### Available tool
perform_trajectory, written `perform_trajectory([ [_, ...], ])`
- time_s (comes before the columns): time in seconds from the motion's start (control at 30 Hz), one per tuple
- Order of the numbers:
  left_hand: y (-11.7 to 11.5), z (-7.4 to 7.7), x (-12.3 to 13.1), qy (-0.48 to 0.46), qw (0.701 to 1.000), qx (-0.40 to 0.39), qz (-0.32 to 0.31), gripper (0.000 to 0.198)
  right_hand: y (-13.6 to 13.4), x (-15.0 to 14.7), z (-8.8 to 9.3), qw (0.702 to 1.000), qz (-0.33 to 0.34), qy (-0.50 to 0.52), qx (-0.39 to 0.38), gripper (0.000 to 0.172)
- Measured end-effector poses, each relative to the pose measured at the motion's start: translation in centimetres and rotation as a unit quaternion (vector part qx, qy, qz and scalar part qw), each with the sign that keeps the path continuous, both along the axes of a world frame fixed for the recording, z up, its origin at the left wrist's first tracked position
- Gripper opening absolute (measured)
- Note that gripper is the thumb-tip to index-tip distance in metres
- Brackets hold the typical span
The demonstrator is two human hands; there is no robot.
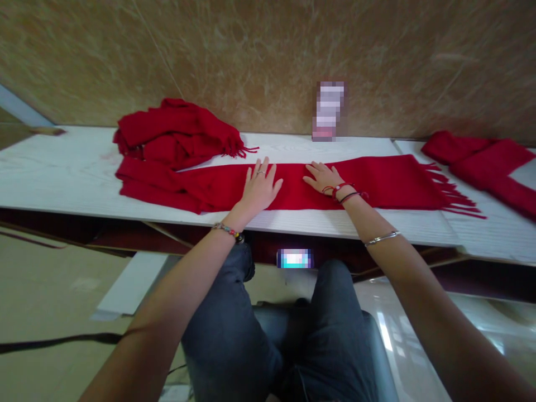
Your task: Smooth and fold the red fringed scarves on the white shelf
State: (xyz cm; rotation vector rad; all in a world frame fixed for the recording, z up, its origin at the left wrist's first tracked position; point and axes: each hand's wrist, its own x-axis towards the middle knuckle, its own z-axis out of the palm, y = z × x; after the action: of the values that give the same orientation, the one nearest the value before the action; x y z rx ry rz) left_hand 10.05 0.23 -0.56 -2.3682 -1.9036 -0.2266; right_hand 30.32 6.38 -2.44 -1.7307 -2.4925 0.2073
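White table [62, 173]: red scarf [377, 184] laid flat, long axis 9-to-3, fringe pointing 3 o'clock. Left hand [259, 187] and right hand [324, 177] press it mid-length, palms flat, fingers spread, grasping nothing.

Counted three red scarves: a flat scarf [377, 181] along the middle of the desk [62, 173], a heaped scarf [176, 131] at its left end near the back edge, and a third scarf [481, 159] on the second board [494, 237] at the right. Could not tell whether the heap held more than one. Counted two white tops, two hands (left hand [259, 190], right hand [324, 177]), one beaded bracelet [228, 230], one silver bangle [382, 238], one ring [260, 173], and one blurred box [329, 110] at the desk's back edge.
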Motion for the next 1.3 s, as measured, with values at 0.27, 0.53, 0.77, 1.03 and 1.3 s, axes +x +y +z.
perform_trajectory([
  [0.27,1.4,-1.0,0.6,-0.032,0.991,-0.122,0.035,0.062,0.1,-0.1,0.1,1.000,-0.007,-0.021,-0.013,0.060],
  [0.53,0.6,-0.9,-2.5,-0.004,0.990,-0.125,0.072,0.061,0.1,0.0,0.2,1.000,0.002,-0.024,-0.003,0.058],
  [0.77,0.1,-0.8,-4.9,0.018,0.988,-0.118,0.096,0.062,0.0,0.0,0.4,1.000,0.004,-0.021,-0.010,0.058],
  [1.03,-0.2,-0.6,-2.9,-0.006,0.995,-0.049,0.089,0.057,0.2,0.2,0.2,1.000,-0.003,-0.010,-0.017,0.059],
  [1.3,0.7,-1.1,-0.4,-0.031,0.995,-0.084,0.050,0.061,0.4,0.0,-0.5,0.998,0.019,0.033,0.052,0.063],
])
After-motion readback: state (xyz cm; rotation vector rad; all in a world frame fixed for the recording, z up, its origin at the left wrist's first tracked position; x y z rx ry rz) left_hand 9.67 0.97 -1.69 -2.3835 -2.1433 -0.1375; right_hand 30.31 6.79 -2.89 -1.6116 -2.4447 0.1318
